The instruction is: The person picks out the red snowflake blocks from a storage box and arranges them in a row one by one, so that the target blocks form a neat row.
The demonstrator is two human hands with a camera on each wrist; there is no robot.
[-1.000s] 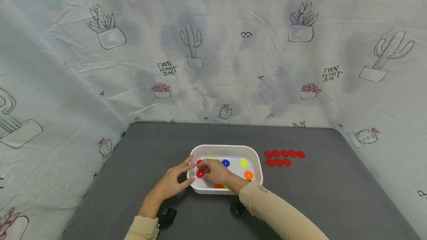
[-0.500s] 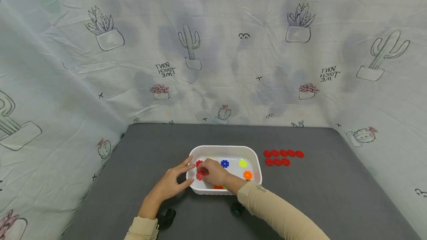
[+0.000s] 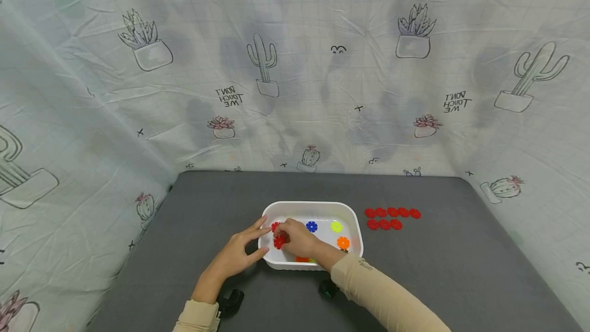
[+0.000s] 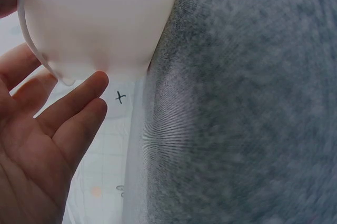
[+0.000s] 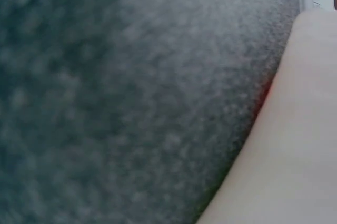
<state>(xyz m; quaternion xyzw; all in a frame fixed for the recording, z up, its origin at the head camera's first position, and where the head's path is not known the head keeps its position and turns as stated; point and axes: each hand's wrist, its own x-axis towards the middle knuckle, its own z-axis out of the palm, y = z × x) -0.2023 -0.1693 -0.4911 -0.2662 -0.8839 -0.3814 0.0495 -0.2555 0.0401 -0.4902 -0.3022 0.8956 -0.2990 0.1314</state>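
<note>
The right hand [image 3: 297, 237] reaches into the white tub [image 3: 355, 219] at its 9 o'clock end, fingers curled and pinching a red flower disc [image 3: 278, 242] just above the tub floor. The left hand [image 3: 237, 255] lies with straight, spread fingers against the outside of the tub's 9 o'clock wall, steadying it; the left wrist view shows those fingers [image 4: 79, 98] touching the rim.

By the look of it, the step in hand is lifting a red disc out of the tub. The next move would call for raising it clear of the rim and carrying it toward 3 o'clock, where two rows of red discs [image 3: 392, 218] lie on the grey mat [image 3: 461, 270].

A second red disc [image 3: 275, 226] sits just beyond the fingers. A blue disc [image 3: 311, 226], a yellow-green disc [image 3: 337, 226] and an orange disc [image 3: 343, 242] lie in the tub along that path, and its 3 o'clock wall stands between. A cactus-print cloth [image 3: 295, 65] hangs behind.
</note>
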